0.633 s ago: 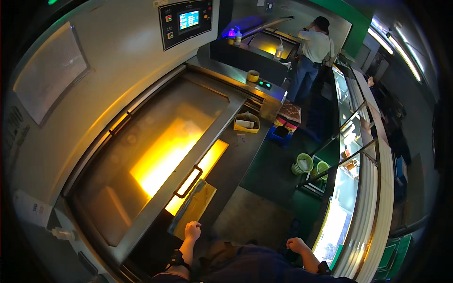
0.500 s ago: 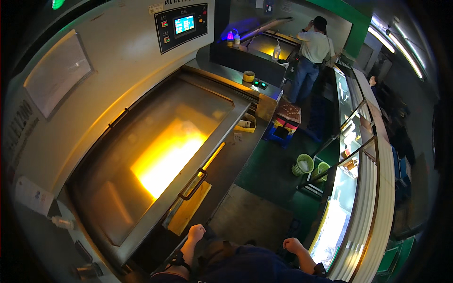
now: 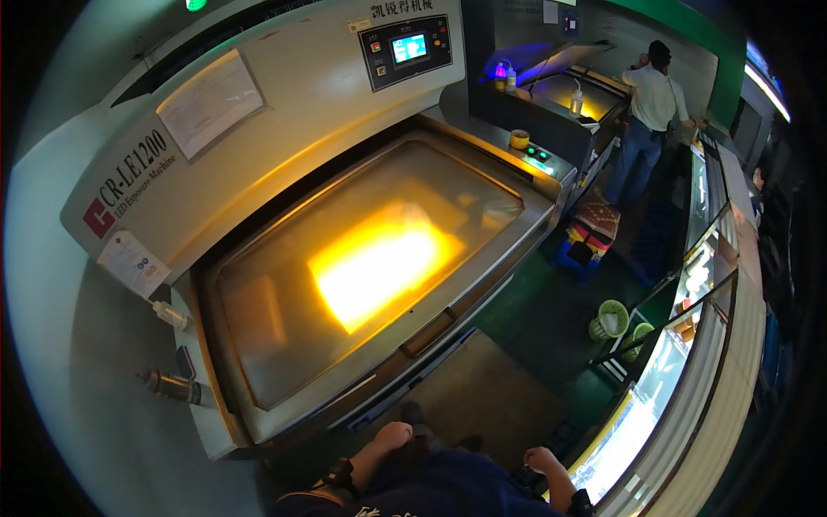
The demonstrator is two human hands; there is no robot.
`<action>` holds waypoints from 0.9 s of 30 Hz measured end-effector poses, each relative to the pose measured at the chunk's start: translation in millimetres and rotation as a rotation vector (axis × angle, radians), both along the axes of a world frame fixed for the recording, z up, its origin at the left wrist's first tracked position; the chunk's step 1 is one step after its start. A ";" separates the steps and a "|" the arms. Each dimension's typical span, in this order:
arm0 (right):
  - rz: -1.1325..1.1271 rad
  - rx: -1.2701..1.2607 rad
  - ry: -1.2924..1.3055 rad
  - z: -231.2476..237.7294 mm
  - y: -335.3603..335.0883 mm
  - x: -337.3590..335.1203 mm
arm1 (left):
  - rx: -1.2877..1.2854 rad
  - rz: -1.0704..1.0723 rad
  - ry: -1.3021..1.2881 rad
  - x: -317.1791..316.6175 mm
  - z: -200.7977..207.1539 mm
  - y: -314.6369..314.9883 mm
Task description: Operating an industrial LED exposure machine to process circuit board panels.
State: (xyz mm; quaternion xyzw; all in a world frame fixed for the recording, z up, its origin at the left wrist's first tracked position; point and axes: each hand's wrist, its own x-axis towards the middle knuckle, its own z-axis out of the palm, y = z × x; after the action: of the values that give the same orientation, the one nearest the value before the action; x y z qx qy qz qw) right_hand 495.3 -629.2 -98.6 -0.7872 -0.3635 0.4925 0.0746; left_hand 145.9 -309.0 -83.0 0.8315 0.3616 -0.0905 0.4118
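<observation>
My left hand [image 3: 394, 435] is low in the head view, close to my body, with its fingers curled in. It is just short of the front edge of a large exposure machine [image 3: 379, 392] and touches nothing that I can see. To the right, my right hand [image 3: 541, 460] hangs by my side with bent fingers, near the light table. Nothing shows in either hand. The machine's wide glass bed [image 3: 267, 349] lies flat, with a bright yellow glow in its middle. A control panel [image 3: 405, 52] with a lit screen sits on its hood.
A long light table [image 3: 616, 435] runs along the right. Green baskets [image 3: 609, 321] and a stool [image 3: 594, 220] stand on the floor. A person [image 3: 652, 103] in a white top stands at another machine further back. A bottle [image 3: 170, 314] lies at the left edge.
The view has swung left, so everything sits further right. The machine's front frame, which stood out with its handle showing, now looks lowered; handle and yellow slab are out of sight.
</observation>
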 end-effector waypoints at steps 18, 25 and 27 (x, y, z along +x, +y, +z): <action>0.059 0.014 0.045 50.1 174.8 -12.8 | 0.149 0.509 -0.200 -104.1 46.8 138.0; 0.098 0.091 0.018 66.4 286.2 -31.0 | 0.276 0.676 -0.155 -143.5 46.7 261.4; 0.127 0.030 0.003 77.6 320.3 -35.5 | 0.323 0.669 -0.163 -156.2 33.2 282.2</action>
State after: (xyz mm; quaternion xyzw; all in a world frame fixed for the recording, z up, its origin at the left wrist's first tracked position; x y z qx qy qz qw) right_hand 459.7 -308.9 -21.0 -0.7606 -0.4199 0.4920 0.0553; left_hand -10.3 -26.8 -49.8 0.7262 0.5887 0.1734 0.3098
